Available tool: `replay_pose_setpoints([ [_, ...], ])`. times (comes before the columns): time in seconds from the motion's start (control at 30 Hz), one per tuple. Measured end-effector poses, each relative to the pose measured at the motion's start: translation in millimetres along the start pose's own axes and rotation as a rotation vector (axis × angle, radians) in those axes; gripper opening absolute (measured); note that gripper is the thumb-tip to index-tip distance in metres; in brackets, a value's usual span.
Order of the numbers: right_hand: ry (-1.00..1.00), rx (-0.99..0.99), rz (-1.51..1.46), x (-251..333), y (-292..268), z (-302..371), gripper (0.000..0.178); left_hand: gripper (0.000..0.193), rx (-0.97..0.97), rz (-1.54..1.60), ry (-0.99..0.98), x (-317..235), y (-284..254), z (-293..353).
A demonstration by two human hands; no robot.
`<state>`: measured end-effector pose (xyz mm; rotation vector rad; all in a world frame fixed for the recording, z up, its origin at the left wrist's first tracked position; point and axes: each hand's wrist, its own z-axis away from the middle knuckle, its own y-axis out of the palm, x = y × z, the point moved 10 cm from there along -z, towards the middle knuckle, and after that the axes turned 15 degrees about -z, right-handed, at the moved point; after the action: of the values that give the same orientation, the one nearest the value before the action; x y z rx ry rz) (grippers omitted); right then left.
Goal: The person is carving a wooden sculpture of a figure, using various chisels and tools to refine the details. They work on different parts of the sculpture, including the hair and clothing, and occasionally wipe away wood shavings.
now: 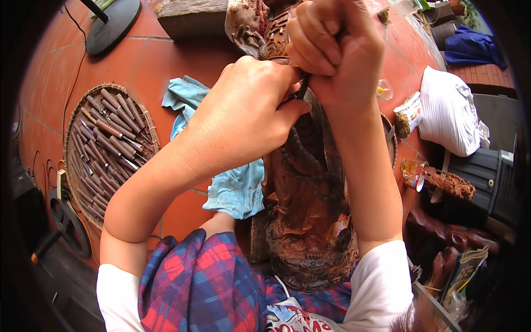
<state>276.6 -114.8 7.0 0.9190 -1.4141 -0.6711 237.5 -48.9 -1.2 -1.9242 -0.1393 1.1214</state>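
Observation:
A carved brown wooden statue [310, 221] lies lengthwise in front of me. Its carved head end rests by my lap, and the far end reaches the top of the view. Over its middle, my right hand [337, 50] is closed in a fist around the upper part of a carving chisel, hiding its handle. Below that fist shows the dark shaft of the chisel [303, 87]. My left hand [249, 105] pinches this shaft lower down, its fingers closed and touching the carving. The chisel's tip is hidden behind my left hand.
At left, a round woven basket [67, 149] holds several wooden-handled chisels [110, 130]. Light blue cloth [235, 191] covers my lower leg. A wooden block [191, 22] and black round stand base [113, 27] sit far off. At right are a white sack [451, 110] and a glass [412, 169].

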Motion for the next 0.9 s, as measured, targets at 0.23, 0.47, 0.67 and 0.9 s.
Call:
replay_pose_setpoints([
  [0.23, 0.129, 0.075, 0.06, -16, -4, -1, 0.054, 0.024, 0.013, -0.107, 0.015, -1, 4, 5],
  [0.47, 0.18, 0.118, 0.136, -20, 7, 6, 0.054, 0.028, 0.067, -0.105, 0.024, -7, 10, 13],
  [0.67, -0.016, 0.138, 0.074, -7, 9, -8, 0.054, 0.024, -0.02, -0.017, -0.009, 10, -1, 7],
  [0.9, 0.101, -0.041, 0.259, -23, 0, -10, 0.05, 0.024, 0.071, 0.09, -0.047, 20, 4, 6],
])
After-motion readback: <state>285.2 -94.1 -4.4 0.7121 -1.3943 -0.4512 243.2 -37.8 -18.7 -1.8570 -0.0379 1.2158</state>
